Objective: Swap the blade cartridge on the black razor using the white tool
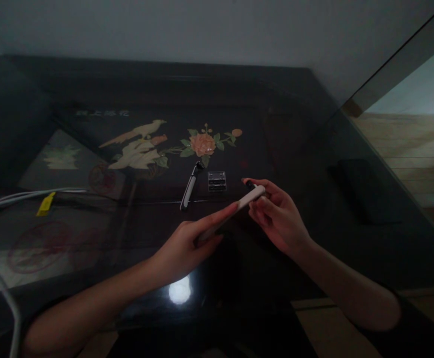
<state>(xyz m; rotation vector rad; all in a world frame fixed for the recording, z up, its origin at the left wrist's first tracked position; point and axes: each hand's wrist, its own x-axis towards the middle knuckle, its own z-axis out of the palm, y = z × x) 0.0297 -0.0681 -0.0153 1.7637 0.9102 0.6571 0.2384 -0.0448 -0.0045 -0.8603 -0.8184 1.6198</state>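
My left hand (190,248) is closed round the near end of a long, slim white object (247,198) with a rounded far end, held slanting above the table; its kind does not show. At that far end are the curled fingers of my right hand (276,214). A small dark piece (249,184) shows by the right fingertips; whether it is part of the white object I cannot tell. Beyond my hands on the table lie a slim tool with a pale handle (189,193) and dark head, and a small clear case (217,182) with dark pieces inside.
The dark glossy table (295,149) bears a bird-and-flower picture (202,144). White cables (63,191) with a yellow tag (46,204) run in from the left. A dark flat object (364,191) lies at the right. A pale wall (164,30) stands behind the table.
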